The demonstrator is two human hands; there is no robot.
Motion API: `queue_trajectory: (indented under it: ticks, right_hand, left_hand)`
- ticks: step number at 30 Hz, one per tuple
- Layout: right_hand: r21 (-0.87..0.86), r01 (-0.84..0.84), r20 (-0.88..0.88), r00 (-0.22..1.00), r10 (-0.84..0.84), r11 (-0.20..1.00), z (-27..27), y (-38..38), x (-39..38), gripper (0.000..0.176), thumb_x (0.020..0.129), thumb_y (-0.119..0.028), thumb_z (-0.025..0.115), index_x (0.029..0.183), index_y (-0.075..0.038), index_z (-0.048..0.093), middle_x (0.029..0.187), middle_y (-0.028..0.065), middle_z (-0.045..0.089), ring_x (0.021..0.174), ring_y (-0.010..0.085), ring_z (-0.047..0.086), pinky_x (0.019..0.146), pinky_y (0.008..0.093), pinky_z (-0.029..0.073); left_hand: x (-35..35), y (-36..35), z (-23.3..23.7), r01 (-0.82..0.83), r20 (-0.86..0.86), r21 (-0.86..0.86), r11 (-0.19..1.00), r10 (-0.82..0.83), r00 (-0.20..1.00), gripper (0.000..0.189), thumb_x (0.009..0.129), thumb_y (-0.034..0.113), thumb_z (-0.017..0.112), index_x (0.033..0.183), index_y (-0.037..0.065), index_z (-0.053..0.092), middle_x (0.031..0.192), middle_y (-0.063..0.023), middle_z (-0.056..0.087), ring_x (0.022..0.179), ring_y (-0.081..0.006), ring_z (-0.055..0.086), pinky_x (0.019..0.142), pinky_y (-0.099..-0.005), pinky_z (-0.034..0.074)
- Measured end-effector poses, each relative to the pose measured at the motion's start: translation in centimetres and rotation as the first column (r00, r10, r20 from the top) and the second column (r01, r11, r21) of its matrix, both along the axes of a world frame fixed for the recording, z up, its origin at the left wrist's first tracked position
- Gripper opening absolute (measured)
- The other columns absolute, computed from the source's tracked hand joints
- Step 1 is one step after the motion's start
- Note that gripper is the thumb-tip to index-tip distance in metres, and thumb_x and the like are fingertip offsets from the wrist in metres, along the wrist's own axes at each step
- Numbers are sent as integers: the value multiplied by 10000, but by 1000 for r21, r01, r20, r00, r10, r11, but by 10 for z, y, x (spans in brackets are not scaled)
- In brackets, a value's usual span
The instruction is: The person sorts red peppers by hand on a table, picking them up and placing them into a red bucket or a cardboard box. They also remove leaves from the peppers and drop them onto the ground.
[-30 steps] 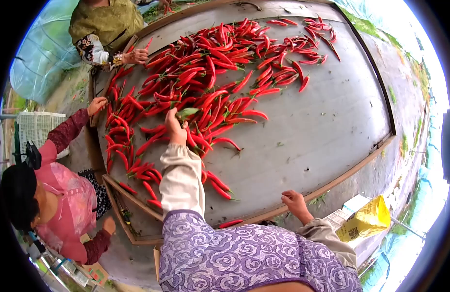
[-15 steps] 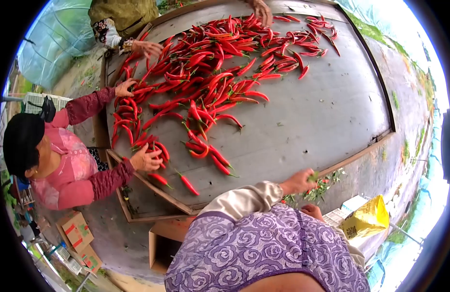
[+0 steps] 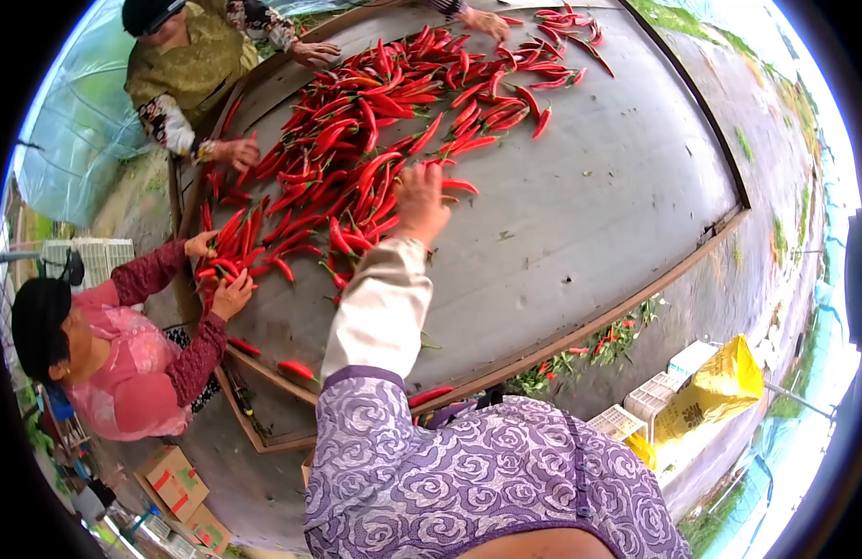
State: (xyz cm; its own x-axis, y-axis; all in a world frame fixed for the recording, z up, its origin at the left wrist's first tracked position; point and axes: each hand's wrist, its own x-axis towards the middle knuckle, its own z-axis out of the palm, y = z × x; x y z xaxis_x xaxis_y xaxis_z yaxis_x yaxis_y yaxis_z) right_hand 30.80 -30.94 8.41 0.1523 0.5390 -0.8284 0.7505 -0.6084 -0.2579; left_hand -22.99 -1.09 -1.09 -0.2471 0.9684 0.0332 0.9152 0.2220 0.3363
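My left hand (image 3: 421, 203) reaches over the grey tabletop (image 3: 580, 224) to the near right side of a large pile of red chilies (image 3: 333, 130). Its fingers are somewhat apart and rest on the chilies; their tips are partly hidden among them. My right hand is out of sight. A loose red chili (image 3: 297, 370) lies near the table's front left edge, and another (image 3: 430, 396) is close to my body by the wooden rim.
A co-worker in pink (image 3: 137, 363) gathers chilies with both hands at the left. Another co-worker (image 3: 189, 65) reaches in at the back left; a third person's hand (image 3: 484, 23) is at the back. Yellow bag (image 3: 719, 391), white crates (image 3: 652, 396) and cardboard boxes (image 3: 176, 482) stand below.
My left hand has moved from the table's front edge to the pile; the green bit it held no longer shows. My right hand has left view. The pink-clad co-worker's hands have come closer together.
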Motion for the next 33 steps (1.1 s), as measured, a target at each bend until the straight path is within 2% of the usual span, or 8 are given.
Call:
queue_trajectory:
  ticks: [3,7,11,15,19,23,28,33]
  right_hand:
    - [-24,47,17,999,-46,999,-2,4,-19,304,849,-220,662,1009,38,679,866,124,712,813,200,663,746,330,514]
    - [-28,36,-39,999,-37,999,-10,22,-29,321,852,-222,651,1050,30,667,905,132,708,856,209,659,790,335,505]
    - [-4,9,-68,998,-9,1000,-38,18,-21,327,849,-201,640,1080,29,665,932,146,706,851,232,664,789,340,510]
    - [-68,-71,-107,992,64,995,-63,28,-16,287,839,-172,643,1030,39,683,920,164,709,849,254,668,778,356,521]
    - [-78,-179,-80,982,173,981,-47,71,-40,284,846,-139,630,1041,65,660,827,126,689,710,186,650,647,321,522]
    - [20,-66,-210,975,69,998,-69,88,-22,269,865,-130,646,1059,57,642,828,83,670,712,154,617,636,300,499]
    - [30,-127,-253,959,130,991,-84,93,-20,240,868,-98,625,1044,64,641,845,88,677,736,156,623,661,292,502]
    - [63,-311,-230,920,318,948,-77,95,-32,247,867,-103,605,1042,62,662,877,107,701,726,163,654,652,294,530]
  left_hand:
    - [-64,27,0,-104,-81,-344,933,81,993,1237,595,533,858,1548,238,128,1590,-160,186,1465,-406,150,1095,-643,269]
    - [-98,30,-11,-137,59,-540,831,200,978,1308,527,536,892,1543,265,114,1598,-146,135,1457,-439,125,1055,-688,298]
    - [-94,-6,-29,-59,79,-389,920,97,992,1212,546,465,900,1507,240,196,1544,-128,228,1403,-409,263,1023,-653,367]
    - [-68,-80,-22,-87,-38,-155,984,82,996,765,652,357,831,1305,157,487,1175,-96,565,1142,-335,518,888,-499,502]
    - [-85,-151,-28,-114,-41,-186,976,108,993,398,657,226,762,1001,123,592,1024,-96,598,1034,-333,570,795,-500,514]
    - [-161,-233,-39,-303,-101,-157,940,290,952,350,634,130,750,942,75,594,1025,-116,614,974,-370,583,819,-498,501]
    - [-205,-287,-10,-445,-183,63,893,449,875,884,665,165,771,1442,71,359,1328,-195,532,1228,-388,486,1066,-460,370]
    - [-87,-270,22,-119,-64,-31,992,117,991,613,751,23,610,1349,47,476,1270,-165,531,1196,-360,494,1018,-476,402]
